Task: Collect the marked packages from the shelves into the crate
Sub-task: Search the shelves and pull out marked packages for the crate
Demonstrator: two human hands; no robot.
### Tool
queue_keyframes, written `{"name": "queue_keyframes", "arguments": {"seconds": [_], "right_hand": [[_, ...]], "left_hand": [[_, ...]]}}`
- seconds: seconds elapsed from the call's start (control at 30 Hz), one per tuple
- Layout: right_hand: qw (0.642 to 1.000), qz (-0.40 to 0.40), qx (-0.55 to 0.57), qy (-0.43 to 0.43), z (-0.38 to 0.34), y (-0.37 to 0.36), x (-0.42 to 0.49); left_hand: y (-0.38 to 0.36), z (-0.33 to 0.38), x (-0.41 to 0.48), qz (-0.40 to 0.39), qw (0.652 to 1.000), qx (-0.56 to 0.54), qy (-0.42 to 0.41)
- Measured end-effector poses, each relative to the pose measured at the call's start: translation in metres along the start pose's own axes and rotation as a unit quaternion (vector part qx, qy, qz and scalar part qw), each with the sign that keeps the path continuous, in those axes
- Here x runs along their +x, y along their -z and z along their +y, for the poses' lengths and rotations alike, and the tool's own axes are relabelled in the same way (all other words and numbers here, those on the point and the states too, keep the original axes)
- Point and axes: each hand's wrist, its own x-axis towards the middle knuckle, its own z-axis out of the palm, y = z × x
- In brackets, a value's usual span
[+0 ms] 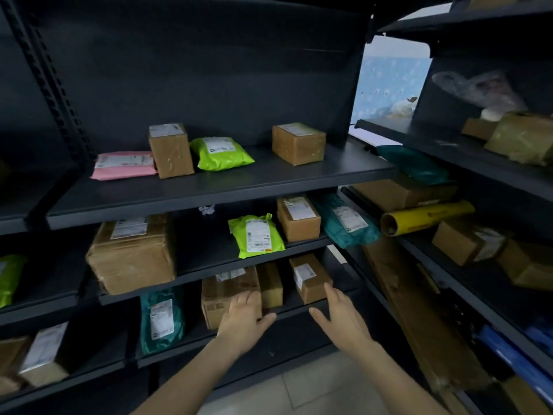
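- Two bare forearms rise from the lower edge; the left hand (244, 320) lies with its fingers flat against the front of the wide cardboard box (223, 290), thumb spread out to the right; it clasps nothing
- The right hand (341, 320) is open too, fingers straight and close together, thumb reaching toward the left hand; its fingertips lie at the lower right corner of the small labelled box (311, 280); whether they touch it I cannot tell
- Between the two hands a narrow box (270, 284) stands against the wide cardboard box; all three sit on the low shelf (299, 310), whose front edge runs just under both thumbs
- Left of the left hand, on the same shelf, a teal mailer (161, 320) stands with its white label facing out
- One shelf above the hands: a lime mailer (257, 236), a brown box (297, 218), a second teal mailer (347, 223) hanging over the shelf end, and a large taped box (131, 253) far to the left
- Higher again: a pink mailer (124, 164), a tall box (171, 151), an upper lime mailer (221, 152) and a squat box (298, 143)
- Up and right of the right hand, a yellow tube (428, 217) lies on the side rack
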Motion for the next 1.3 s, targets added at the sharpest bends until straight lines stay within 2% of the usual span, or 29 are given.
{"name": "queue_keyframes", "arguments": {"seconds": [0.2, 0.37, 0.7, 0.93, 1.07, 1.3], "right_hand": [[0.999, -0.015, -0.004, -0.041, 0.039, 0.003, 0.009], [0.998, -0.033, -0.008, -0.061, 0.068, -0.002, 0.038], [0.993, -0.093, -0.01, -0.077, 0.118, -0.056, 0.124], [0.994, -0.093, -0.003, -0.049, 0.156, -0.107, 0.174], [0.998, -0.05, 0.029, -0.008, 0.183, -0.145, 0.201], [0.997, 0.035, -0.068, 0.013, 0.214, -0.216, 0.269]], "left_hand": [[-0.025, 0.028, 0.027, -0.042, 0.999, -0.007, -0.017], [-0.043, 0.037, 0.064, -0.047, 0.999, -0.012, -0.022], [-0.098, 0.037, 0.139, -0.121, 0.992, -0.014, 0.034], [-0.157, 0.029, 0.178, -0.084, 0.994, -0.029, 0.069], [-0.209, 0.019, 0.197, -0.06, 0.993, -0.052, 0.085], [-0.283, -0.017, 0.242, 0.041, 0.997, -0.038, 0.059]]}}
